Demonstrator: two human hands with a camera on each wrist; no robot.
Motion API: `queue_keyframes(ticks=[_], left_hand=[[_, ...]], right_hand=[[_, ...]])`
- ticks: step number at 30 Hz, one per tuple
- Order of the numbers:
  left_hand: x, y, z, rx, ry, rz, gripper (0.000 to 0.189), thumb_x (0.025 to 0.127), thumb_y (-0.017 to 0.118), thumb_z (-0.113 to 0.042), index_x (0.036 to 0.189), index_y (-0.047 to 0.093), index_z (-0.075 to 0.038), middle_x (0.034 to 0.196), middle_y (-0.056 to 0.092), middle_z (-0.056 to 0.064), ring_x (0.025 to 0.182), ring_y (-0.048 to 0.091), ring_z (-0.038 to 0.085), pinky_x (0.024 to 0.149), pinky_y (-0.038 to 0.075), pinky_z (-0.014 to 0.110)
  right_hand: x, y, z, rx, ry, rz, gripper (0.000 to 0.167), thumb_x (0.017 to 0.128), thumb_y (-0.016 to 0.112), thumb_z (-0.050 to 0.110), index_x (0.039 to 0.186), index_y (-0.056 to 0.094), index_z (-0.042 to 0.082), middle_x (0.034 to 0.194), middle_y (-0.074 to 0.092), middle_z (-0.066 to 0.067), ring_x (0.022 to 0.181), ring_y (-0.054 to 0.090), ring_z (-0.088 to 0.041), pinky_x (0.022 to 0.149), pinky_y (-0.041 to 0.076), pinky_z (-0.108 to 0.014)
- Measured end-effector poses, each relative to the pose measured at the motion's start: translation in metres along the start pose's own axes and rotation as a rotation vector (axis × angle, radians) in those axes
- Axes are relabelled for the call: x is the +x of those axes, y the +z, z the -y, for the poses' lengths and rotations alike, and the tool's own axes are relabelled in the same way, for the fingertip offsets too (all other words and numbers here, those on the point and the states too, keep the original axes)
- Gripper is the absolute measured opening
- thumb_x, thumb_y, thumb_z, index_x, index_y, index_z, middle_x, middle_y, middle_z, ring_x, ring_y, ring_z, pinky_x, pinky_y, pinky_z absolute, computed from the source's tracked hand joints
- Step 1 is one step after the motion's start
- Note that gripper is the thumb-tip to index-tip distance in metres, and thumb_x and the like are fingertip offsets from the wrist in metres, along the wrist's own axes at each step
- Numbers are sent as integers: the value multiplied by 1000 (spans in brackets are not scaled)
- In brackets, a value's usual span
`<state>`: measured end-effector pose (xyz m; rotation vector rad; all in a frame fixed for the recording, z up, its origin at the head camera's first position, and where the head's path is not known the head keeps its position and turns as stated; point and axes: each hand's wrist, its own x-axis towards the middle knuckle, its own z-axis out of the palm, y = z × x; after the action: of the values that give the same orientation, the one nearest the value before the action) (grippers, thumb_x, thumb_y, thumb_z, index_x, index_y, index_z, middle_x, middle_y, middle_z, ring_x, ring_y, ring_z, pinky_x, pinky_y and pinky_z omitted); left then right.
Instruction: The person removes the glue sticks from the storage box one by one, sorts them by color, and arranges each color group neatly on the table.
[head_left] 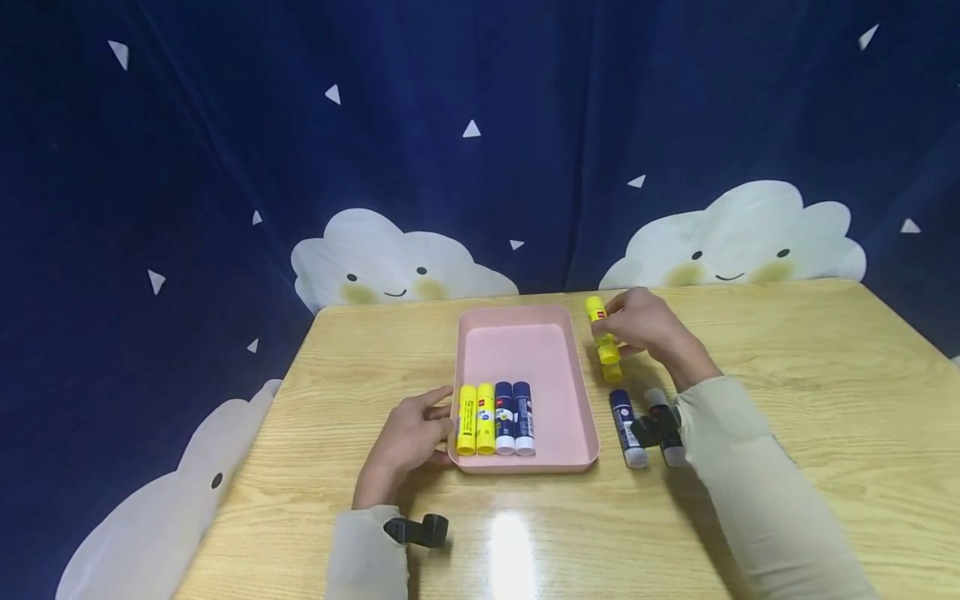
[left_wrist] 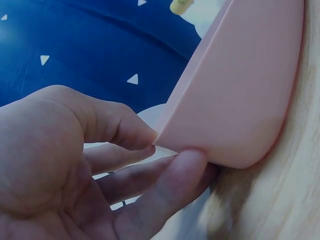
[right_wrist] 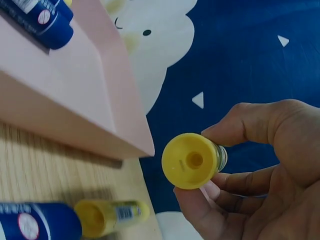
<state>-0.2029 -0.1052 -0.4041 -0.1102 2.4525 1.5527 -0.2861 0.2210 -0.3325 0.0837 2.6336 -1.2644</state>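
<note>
My right hand [head_left: 647, 323] pinches a yellow glue stick [head_left: 609, 353] between thumb and fingers, raised off the table just right of the tray's far end. In the right wrist view, the round end of this glue stick [right_wrist: 180, 165] faces the camera. At the near left corner of a pink tray [head_left: 558, 425], my left hand [head_left: 408, 433] grips the outer wall, thumb and fingers on either side of the corner. Inside the tray, two yellow glue sticks [head_left: 486, 421] and two dark blue ones with white ends [head_left: 523, 421] lie side by side along its near left part.
Below the held stick, another yellow glue stick [head_left: 612, 374] lies on the table. Two dark blue glue sticks [head_left: 626, 425] lie right of the tray, one partly behind my right wrist camera [head_left: 654, 430]. A blue curtain [head_left: 450, 167] with white clouds hangs along the table's far edge.
</note>
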Motion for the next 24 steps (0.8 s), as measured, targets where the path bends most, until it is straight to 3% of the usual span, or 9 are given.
queue_keyframes(ticks=[5,11,24], left_hand=[[1,0,0,-4,-12,-5,62,87,60,-3,148,51,-13,130,62,18,85,68,23,60,61,33],[1,-1,1,-2,-18,-3,62,87,61,-3,148,51,-14,130,62,19,87,68,23,60,61,33],[1,-1,0,0,-22,-9,65,84,61,-1,147,52,-16,129,63,17,87,67,23,61,61,33]], right_hand=[[1,-5,-12,-12,22,-6,56,87,67,16,131,51,-14,126,50,-26,105,53,-36,87,57,-47],[4,-10,-27,-20,57,-5,60,87,67,16,135,48,-15,130,48,-28,107,53,-36,88,58,-45],[9,-19,-59,-1,99,-21,66,87,67,18,138,43,-16,127,46,-26,92,57,-28,83,58,-42]])
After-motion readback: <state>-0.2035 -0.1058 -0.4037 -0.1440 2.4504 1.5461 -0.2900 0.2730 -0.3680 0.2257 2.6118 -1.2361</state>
